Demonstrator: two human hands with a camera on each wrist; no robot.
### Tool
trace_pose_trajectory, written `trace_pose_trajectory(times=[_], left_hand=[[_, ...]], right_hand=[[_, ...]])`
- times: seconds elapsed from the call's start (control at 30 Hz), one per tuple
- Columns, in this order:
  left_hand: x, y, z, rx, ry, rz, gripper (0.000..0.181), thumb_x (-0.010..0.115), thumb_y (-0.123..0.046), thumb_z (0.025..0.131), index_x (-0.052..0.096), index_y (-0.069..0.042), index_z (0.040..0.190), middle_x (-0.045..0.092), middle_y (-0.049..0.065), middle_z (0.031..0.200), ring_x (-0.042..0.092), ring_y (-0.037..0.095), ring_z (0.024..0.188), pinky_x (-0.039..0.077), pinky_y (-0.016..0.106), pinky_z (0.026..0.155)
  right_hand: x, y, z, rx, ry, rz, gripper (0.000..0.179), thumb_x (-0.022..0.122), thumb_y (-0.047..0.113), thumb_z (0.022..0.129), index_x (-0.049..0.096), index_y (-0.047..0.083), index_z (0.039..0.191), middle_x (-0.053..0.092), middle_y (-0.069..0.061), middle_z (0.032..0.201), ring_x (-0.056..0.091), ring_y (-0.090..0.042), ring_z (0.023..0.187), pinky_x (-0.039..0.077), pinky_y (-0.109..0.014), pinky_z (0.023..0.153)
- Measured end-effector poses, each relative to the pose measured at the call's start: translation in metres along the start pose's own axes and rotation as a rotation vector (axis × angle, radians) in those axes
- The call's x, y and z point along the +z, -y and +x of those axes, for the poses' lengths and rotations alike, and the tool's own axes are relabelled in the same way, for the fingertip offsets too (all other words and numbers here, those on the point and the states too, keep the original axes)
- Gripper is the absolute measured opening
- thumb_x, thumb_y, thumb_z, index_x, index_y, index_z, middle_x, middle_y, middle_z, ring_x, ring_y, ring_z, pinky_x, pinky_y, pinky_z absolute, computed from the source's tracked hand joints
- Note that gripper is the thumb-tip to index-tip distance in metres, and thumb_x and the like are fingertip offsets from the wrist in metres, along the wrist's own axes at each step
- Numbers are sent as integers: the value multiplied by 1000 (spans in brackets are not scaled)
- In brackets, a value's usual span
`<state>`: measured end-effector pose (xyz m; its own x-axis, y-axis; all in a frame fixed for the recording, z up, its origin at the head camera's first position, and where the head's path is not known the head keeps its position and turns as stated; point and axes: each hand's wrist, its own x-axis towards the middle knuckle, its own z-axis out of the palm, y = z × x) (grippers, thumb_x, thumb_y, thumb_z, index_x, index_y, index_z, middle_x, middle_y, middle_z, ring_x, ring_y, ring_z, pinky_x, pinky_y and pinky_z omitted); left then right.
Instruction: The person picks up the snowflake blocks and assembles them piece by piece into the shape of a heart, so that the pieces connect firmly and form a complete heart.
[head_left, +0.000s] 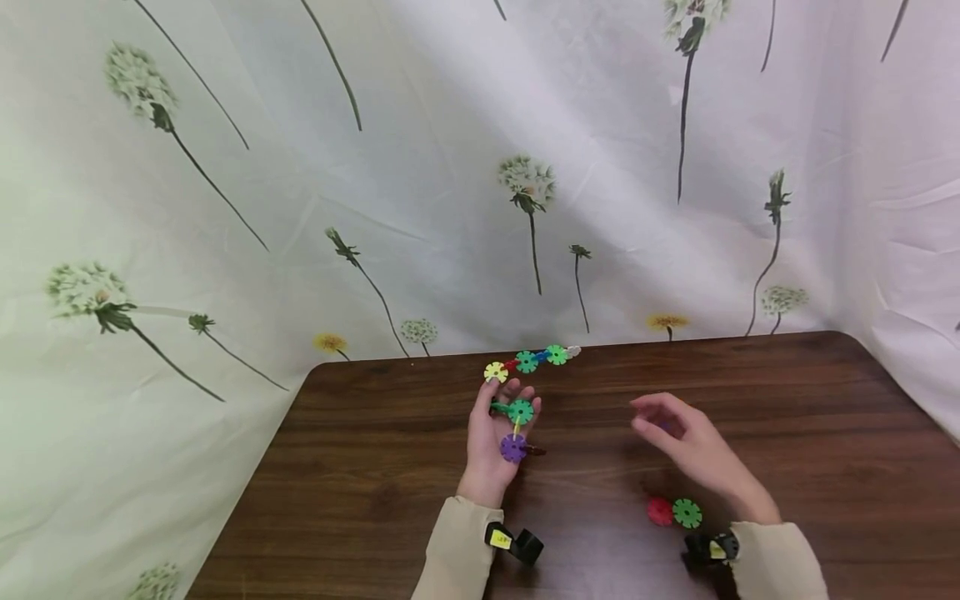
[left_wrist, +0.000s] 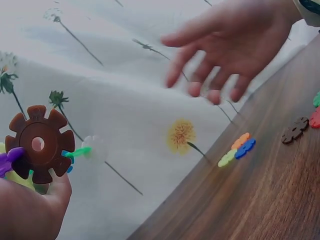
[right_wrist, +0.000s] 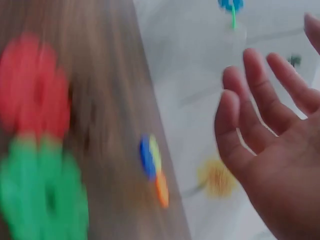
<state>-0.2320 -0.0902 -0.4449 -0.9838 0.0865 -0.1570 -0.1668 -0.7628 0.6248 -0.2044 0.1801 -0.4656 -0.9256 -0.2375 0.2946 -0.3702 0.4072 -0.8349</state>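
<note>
My left hand [head_left: 489, 446] holds a chain of notched plastic snowflake discs [head_left: 521, 412], palm turned up. The chain runs from a brown disc [left_wrist: 25, 132] and a purple disc [head_left: 513, 448] over the palm, past a yellow disc [head_left: 496, 372] at the fingertips, to a white disc [head_left: 573, 352] at its far end. Over the table to the right is my right hand [head_left: 693, 446], its fingers loosely bent and apart from the chain. In the right wrist view, nothing lies in its palm.
Near my right wrist, a red disc [head_left: 660, 511] and a green disc [head_left: 687, 513] lie side by side on the dark wooden table [head_left: 360, 483]. A brown disc [left_wrist: 295, 131] lies beside them. Orange, yellow and blue discs [left_wrist: 245, 148] are grouped farther back. A dandelion-patterned cloth [head_left: 450, 250] hangs behind.
</note>
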Motion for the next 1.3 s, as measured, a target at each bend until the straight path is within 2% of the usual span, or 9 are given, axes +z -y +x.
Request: trace_pose_trajectory(times=[0.2, 0.27, 0.4, 0.57, 0.7, 0.93, 1.03, 1.17, 1.3], left_hand=[[-1, -1, 0, -12, 13, -7, 39, 48, -34, 100, 37, -12, 131, 60, -4, 100, 64, 13, 94, 55, 32, 89], [-1, -2, 0, -12, 18, -15, 40, 49, -33, 100, 36, -12, 131, 61, -4, 98, 65, 14, 94, 55, 31, 89], [-1, -3, -1, -14, 23, -33, 36, 49, -32, 100, 39, -14, 129, 62, -4, 95, 65, 14, 92, 55, 31, 87], [-2, -5, -1, -17, 54, -43, 39, 47, -33, 100, 36, -13, 131, 63, -5, 93, 65, 13, 90, 55, 31, 87], [-2, -5, 0, -29, 63, -52, 38, 46, -33, 101, 35, -13, 132, 63, -5, 93, 65, 13, 90, 55, 30, 87], [-2, -6, -1, -41, 53, -56, 29, 47, -33, 101, 43, -13, 120, 63, -5, 92, 64, 13, 91, 55, 30, 87], [-2, -6, -1, -41, 51, -59, 26, 48, -34, 100, 46, -13, 115, 64, -5, 93, 64, 13, 91, 55, 30, 87], [-3, -6, -2, -42, 47, -52, 25, 48, -35, 100, 46, -14, 114, 64, -5, 93, 64, 13, 92, 55, 31, 88], [-2, -6, -2, -40, 46, -35, 30, 47, -36, 100, 43, -14, 120, 63, -5, 95, 64, 12, 93, 54, 30, 89]], right_hand=[[-37, -25, -17, 111, 97, -107, 33, 59, 29, 97, 59, 8, 122, 65, -6, 112, 57, 1, 96, 51, -20, 78], [-48, -31, -21, 147, 106, -148, 34, 58, 32, 97, 60, 9, 122, 65, -6, 114, 56, 3, 97, 50, -20, 78], [-66, -40, -28, 190, 111, -197, 34, 60, 33, 96, 61, 10, 121, 65, -5, 110, 55, 3, 91, 49, -20, 73], [-77, -49, -38, 184, 166, -175, 30, 65, 28, 93, 63, 11, 117, 65, -2, 103, 55, -3, 81, 48, -21, 65], [-80, -51, -44, 161, 216, -150, 28, 68, 25, 90, 64, 11, 114, 64, -1, 98, 53, -5, 77, 45, -22, 61], [-68, -54, -45, 15, 343, -95, 30, 76, 20, 83, 65, 16, 110, 65, 1, 100, 50, -5, 82, 41, -22, 64], [-62, -52, -44, 40, 404, -142, 32, 79, 27, 79, 65, 22, 108, 63, 5, 102, 44, -5, 88, 35, -27, 68], [-54, -44, -42, 109, 459, -243, 34, 81, 38, 74, 64, 30, 102, 58, 6, 103, 40, -12, 98, 30, -35, 75], [-47, -36, -41, 135, 465, -305, 39, 84, 38, 67, 62, 32, 99, 52, 3, 99, 40, -22, 98, 30, -40, 74]])
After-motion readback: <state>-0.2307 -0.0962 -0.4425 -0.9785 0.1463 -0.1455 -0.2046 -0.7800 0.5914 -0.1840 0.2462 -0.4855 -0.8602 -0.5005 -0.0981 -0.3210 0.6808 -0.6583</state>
